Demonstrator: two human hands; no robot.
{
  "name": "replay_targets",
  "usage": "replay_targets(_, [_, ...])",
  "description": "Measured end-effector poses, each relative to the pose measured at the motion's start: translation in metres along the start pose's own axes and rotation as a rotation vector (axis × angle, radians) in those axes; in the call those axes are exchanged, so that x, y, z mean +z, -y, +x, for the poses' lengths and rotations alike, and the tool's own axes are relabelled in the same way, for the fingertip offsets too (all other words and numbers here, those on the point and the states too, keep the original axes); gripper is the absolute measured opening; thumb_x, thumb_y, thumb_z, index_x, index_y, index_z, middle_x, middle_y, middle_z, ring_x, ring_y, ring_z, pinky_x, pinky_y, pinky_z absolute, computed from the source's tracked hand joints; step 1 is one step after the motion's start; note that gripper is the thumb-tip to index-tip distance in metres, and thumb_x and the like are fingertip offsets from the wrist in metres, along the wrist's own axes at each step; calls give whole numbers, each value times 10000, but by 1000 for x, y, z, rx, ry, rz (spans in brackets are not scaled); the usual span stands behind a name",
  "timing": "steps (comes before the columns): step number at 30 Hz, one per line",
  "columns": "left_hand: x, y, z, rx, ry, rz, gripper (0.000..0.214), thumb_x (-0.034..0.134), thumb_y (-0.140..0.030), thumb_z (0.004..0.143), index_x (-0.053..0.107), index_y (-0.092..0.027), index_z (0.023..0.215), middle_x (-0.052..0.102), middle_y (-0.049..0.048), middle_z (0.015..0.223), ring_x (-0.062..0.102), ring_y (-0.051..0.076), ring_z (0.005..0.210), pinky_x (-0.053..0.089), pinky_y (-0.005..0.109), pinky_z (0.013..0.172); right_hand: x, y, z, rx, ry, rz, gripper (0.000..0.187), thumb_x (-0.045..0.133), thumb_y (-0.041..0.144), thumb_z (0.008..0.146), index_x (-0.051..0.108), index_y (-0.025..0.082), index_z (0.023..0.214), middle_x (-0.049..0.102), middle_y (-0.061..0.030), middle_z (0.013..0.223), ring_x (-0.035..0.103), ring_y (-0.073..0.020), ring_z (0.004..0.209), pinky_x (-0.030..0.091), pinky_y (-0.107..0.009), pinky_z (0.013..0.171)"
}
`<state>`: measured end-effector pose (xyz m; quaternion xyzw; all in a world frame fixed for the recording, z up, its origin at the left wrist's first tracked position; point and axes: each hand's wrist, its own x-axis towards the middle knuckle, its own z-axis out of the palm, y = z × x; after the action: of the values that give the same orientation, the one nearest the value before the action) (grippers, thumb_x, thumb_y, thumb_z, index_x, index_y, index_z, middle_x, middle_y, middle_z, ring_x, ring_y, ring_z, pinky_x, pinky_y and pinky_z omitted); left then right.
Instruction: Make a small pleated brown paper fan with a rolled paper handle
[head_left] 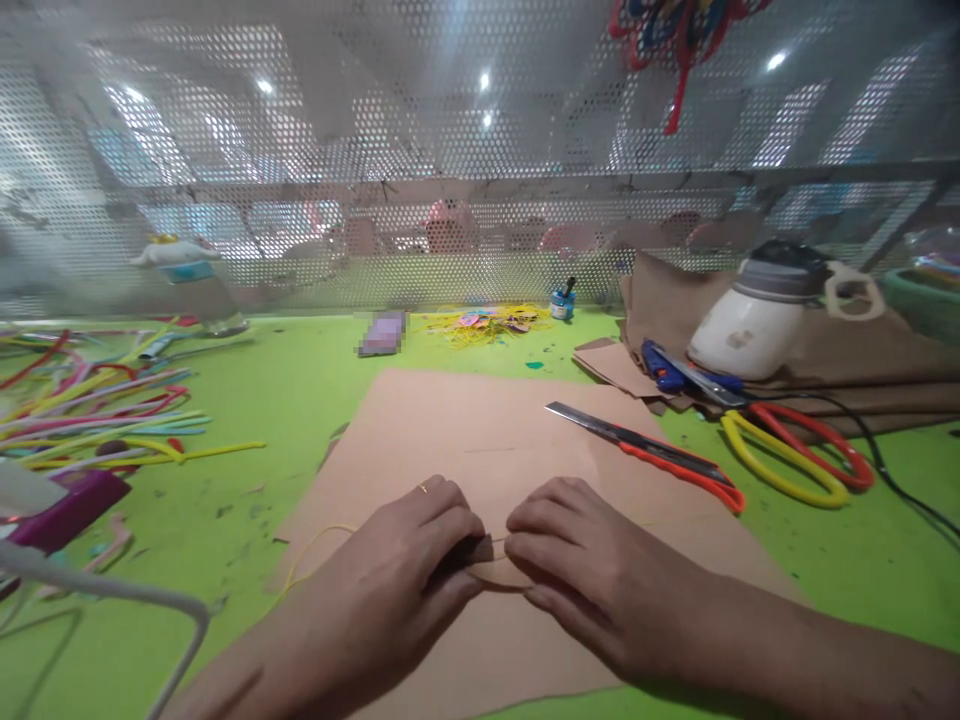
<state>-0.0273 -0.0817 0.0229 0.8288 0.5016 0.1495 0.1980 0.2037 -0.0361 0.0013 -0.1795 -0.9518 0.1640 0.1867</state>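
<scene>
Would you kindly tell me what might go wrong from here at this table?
The utility knife lies on the brown sheet with its blade seemingly extended, so a reaching right hand might get cut. The yellow cord loops beside the left hand and could snag.

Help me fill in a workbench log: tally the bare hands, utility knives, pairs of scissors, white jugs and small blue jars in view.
Left hand and right hand: 2
Utility knife: 1
Pair of scissors: 1
White jug: 1
Small blue jar: 1
Total: 6
</scene>
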Motion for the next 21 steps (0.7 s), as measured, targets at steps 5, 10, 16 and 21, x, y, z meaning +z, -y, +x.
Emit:
replay_targets(5, [1,0,1,7,-2,27,101,501,-203,964,590,-220,919,554,6,933,528,158,857,390,297,763,5,3,-3,62,-33,52,227,511,145,946,521,132,1172,590,-113,1124,462,-246,1015,417,-421,886])
replay_targets(10, [2,1,1,-3,-27,11,89,510,-205,962,591,-233,936,560,-11,949,541,138,858,398,277,764,6,3,-4,123,-42,100,300,560,157,922,496,154,1215,579,-99,1145,450,-248,1024,413,-431,904])
replay_targets(16, [0,2,0,-38,-24,-33,110,539,-163,934,601,-249,906,569,-34,926,550,116,842,399,249,755,2,1,-2,123,5,87,235,560,187,937,542,165,1171,582,-84,1157,445,-243,1041,392,-427,932])
replay_targets(21, [0,3,-1,-42,-21,-30,116,524,-173,941,597,-244,884,572,-29,916,549,123,836,397,250,750,3,5,-1,120,37,19,200,518,212,964,551,178,1159,582,-80,1147,445,-247,1031,385,-429,914])
